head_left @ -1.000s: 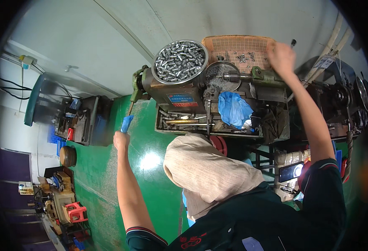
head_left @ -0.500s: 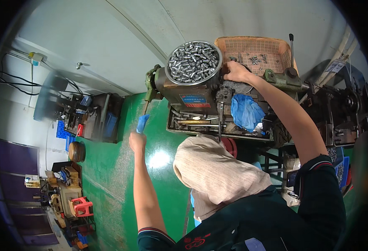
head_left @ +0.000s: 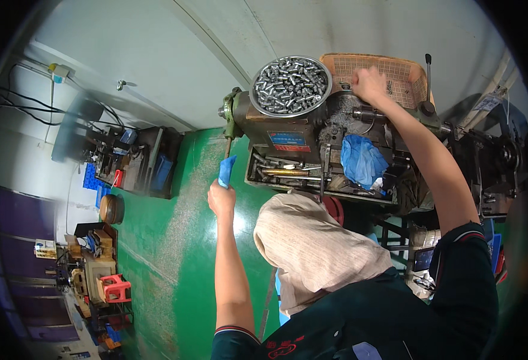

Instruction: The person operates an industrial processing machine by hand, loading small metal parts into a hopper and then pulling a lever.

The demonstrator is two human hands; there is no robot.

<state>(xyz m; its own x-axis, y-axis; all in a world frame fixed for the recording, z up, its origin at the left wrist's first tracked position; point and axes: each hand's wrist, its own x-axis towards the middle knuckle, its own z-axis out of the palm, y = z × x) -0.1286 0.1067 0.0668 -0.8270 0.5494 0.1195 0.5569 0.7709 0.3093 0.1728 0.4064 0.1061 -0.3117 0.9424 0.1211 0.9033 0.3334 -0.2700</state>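
Observation:
My left hand (head_left: 222,197) is closed around the end of a lever (head_left: 230,146) whose grip is wrapped in blue cloth (head_left: 227,170). That lever hangs from a green fitting (head_left: 233,114) at the left end of a small lathe (head_left: 264,125). Over the orange plastic basket (head_left: 342,62) behind the machine, my right hand (head_left: 370,85) is curled, with some motion blur at its fingers. Whatever it may hold is hidden. A round metal bowl (head_left: 253,99) on top of the lathe is heaped with small shiny metal parts (head_left: 291,84).
A blue rag (head_left: 363,161) lies on the lathe beside a tool tray (head_left: 258,180) with rods. An upright lever (head_left: 428,78) rises at the right. Beige cloth (head_left: 312,240) covers my lap. Another machine (head_left: 150,162) and a red stool (head_left: 115,289) stand at the left.
My right hand has moved from beside the bowl, at the lathe's spindle, to over the basket. My left hand still grips the lever, which appears a little more to the right.

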